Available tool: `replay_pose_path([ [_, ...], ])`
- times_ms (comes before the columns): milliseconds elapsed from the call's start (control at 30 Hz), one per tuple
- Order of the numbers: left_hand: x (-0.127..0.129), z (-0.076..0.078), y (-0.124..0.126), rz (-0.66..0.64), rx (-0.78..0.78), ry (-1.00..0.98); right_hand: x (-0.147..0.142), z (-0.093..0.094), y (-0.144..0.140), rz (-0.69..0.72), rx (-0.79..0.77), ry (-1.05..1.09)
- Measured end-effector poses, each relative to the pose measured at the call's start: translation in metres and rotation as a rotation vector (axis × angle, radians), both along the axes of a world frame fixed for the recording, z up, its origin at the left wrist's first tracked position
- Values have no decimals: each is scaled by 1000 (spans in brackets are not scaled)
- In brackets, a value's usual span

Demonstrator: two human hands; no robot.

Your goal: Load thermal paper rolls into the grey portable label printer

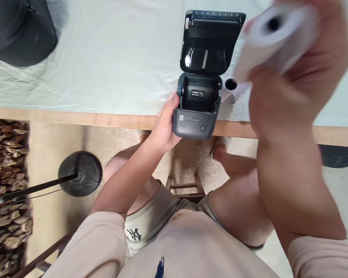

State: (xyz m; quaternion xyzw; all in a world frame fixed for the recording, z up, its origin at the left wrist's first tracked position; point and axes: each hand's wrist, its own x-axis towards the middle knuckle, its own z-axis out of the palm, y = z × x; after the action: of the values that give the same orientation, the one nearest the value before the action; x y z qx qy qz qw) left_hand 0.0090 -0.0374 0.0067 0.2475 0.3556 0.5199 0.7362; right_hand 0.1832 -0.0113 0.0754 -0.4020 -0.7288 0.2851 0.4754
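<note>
Left grip (pixel 166 127) curled round a printer (pixel 194 125), right grip (pixel 303 83) curled round a white roll (pixel 259 44).

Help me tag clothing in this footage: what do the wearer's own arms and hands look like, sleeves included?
The left hand and right hand are bare, without gloves; motion blur hides fine detail on the right. The forearms are uncovered, with no watch or bracelet visible. The left sleeve and right sleeve are short and pale beige, with no marking visible.
</note>
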Motion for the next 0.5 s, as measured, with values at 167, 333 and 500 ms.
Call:
replay_pose_path([
  [167, -1, 1, 0, 22, -2, 32, -24, -6, -13, -40, -18, -555],
  [333, 1, 2, -1, -2, 66, 6, -19, -5, -6, -103, -69, -675],
  [500, 1, 0, -1, -3, 77, 10, -16, -5, -8, -131, -10, -692],
])
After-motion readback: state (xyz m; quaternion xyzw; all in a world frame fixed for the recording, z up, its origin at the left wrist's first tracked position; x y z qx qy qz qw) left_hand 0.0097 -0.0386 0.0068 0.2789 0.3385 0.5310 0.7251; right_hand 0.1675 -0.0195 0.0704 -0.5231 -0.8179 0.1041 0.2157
